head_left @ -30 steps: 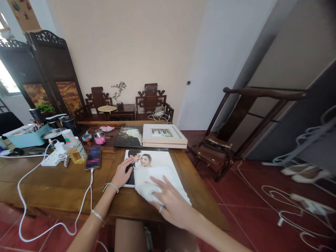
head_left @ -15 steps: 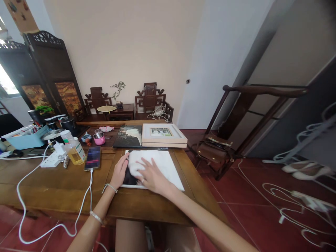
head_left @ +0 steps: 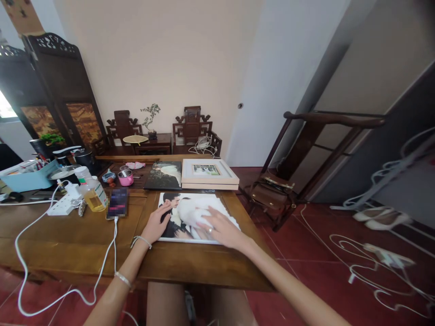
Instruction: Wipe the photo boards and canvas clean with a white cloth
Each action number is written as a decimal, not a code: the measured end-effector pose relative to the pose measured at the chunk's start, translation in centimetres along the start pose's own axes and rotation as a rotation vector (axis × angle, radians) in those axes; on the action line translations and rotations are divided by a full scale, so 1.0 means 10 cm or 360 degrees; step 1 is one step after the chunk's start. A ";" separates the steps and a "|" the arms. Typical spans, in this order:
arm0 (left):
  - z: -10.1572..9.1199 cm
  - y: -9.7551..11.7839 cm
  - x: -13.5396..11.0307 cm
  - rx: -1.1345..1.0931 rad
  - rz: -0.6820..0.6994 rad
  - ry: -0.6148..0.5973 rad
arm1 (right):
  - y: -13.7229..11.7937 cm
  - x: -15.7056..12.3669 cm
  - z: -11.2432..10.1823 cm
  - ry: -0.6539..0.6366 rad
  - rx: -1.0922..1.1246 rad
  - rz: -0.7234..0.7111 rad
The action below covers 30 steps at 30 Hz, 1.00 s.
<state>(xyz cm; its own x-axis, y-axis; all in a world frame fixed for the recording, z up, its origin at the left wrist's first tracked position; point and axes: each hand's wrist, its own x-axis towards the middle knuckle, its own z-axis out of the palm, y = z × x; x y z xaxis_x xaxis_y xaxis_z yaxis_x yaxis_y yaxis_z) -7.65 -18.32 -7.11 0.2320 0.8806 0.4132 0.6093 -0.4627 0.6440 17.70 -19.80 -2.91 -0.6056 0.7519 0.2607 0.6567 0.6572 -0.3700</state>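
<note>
A large frameless photo print (head_left: 176, 222) lies flat on the wooden table (head_left: 68, 235) in front of me. My left hand (head_left: 157, 224) rests flat on its left edge, fingers stretched out. My right hand (head_left: 220, 227) presses a white cloth (head_left: 192, 212) onto the middle of the print, fingers spread over the cloth. Part of the picture is hidden under the cloth and my hands.
Behind the print lie a dark photo (head_left: 163, 174) and a white framed picture (head_left: 208, 173). To the left: a phone (head_left: 117, 203) on a white cable, an oil bottle (head_left: 91, 194), a power strip (head_left: 61, 207), a pink pot (head_left: 125, 177). A wooden rack (head_left: 306, 154) stands right.
My right hand with the cloth slid from the print's near right corner up to its top left, then back to the middle. The left hand stayed on the left edge.
</note>
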 end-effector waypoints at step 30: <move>0.01 -0.03 0.00 0.0088 -0.0011 0.0051 | 0.26 -0.10 0.13 0.0223 -0.0025 0.0127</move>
<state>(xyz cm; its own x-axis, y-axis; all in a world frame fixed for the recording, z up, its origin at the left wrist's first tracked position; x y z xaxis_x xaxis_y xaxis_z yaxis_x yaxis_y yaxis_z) -7.76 -18.20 -7.35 0.2036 0.8797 0.4298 0.6521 -0.4493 0.6107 19.48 -18.92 -5.28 -0.4834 0.8009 0.3534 0.7077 0.5952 -0.3807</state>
